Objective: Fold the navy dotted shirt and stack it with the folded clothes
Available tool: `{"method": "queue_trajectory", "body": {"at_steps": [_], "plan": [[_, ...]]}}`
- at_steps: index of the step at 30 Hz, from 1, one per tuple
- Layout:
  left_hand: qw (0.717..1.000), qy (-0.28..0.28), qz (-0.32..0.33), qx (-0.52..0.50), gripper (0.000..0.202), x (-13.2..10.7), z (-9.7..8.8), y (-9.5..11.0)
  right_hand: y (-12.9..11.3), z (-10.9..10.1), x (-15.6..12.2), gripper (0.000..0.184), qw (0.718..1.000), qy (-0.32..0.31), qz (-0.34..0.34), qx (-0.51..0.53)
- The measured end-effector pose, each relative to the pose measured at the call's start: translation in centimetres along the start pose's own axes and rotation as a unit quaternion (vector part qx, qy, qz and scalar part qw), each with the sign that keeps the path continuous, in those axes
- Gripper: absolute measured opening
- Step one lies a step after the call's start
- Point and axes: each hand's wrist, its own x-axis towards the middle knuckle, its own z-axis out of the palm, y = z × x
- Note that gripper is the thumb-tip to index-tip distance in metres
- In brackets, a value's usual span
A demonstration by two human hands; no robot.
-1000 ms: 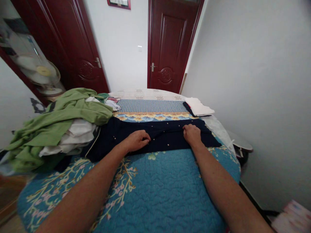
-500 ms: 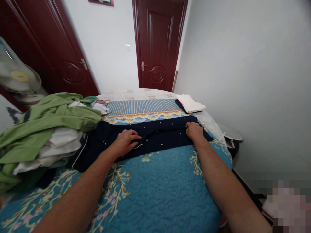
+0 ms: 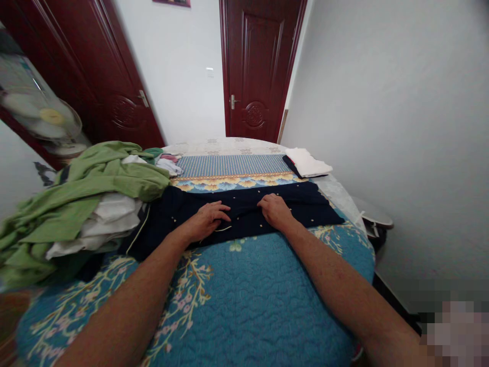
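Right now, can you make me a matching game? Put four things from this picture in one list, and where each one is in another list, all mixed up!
Things
1. left hand
2. folded white cloth
3. green clothes
4. standing fan

Places
A. beside the red door
B. on the navy dotted cloth
C. at the far end of the bed, near the wall
D. over white clothes

Pairs: 1-B, 2-C, 3-D, 4-A

- Nothing readable in view
- Navy garment [image 3: 298, 200]: pale dots only, no lettering
- Wall frame [image 3: 171, 2]: cut off by the top edge, nothing legible
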Motion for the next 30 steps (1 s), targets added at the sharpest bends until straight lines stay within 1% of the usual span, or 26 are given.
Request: {"method": "queue_trajectory", "body": {"at_steps": [3,7,8,11,14,17,21,23,24,25,27,28,29,30], "plan": [[1.000,0.006,-0.012,-0.011,0.046,-0.1,0.0,0.1,0.5,0.0,0.1,0.032,0.999,-0.027,-0.018,0.003],[0.999,0.037,-0.011,-0.004,0.066,0.0,-0.1,0.6,1.2,-0.1,-0.8,0.036,0.998,-0.020,-0.052,0.032],[0.999,0.044,-0.006,0.003,0.066,0.1,-0.1,0.8,1.1,-0.1,-1.0,0.039,0.997,-0.018,-0.060,0.039],[0.997,0.058,-0.007,0.044,0.053,0.6,0.0,1.5,0.5,-0.2,-1.1,0.045,0.995,-0.021,-0.076,0.058],[0.995,0.040,-0.041,0.086,0.049,1.1,0.4,2.1,-0.4,-0.5,-0.9,0.046,0.993,-0.027,-0.093,0.069],[0.993,0.009,-0.063,0.096,0.045,1.2,0.7,2.2,-1.2,-0.6,-0.7,0.046,0.989,-0.033,-0.121,0.072],[0.995,-0.013,-0.035,0.095,0.044,1.1,0.8,1.3,-1.5,-0.3,-0.5,0.045,0.985,-0.026,-0.141,0.096],[0.995,-0.017,-0.027,0.098,0.044,1.0,0.8,0.8,-1.0,-0.2,-0.3,0.042,0.985,-0.019,-0.130,0.108],[0.995,-0.018,-0.030,0.098,0.044,0.9,0.8,0.7,-0.6,-0.3,-0.3,0.039,0.988,-0.016,-0.109,0.106],[0.994,-0.020,-0.036,0.097,0.044,0.8,0.8,0.7,0.0,-0.6,-0.4,0.036,0.993,-0.014,-0.072,0.096],[0.994,-0.031,-0.051,0.094,0.046,0.5,0.8,1.0,1.8,-1.2,-1.2,0.033,0.997,-0.017,0.048,0.054],[0.994,-0.036,-0.056,0.090,0.047,0.4,0.7,1.3,3.0,-1.6,-1.8,0.033,0.991,-0.020,0.127,0.023],[0.994,-0.041,-0.059,0.086,0.048,0.2,0.6,1.5,4.4,-1.9,-2.6,0.035,0.978,-0.025,0.207,-0.009],[0.994,-0.039,-0.059,0.082,0.048,0.1,0.4,1.6,6.0,-2.2,-3.4,0.037,0.958,-0.031,0.281,-0.036]]}}
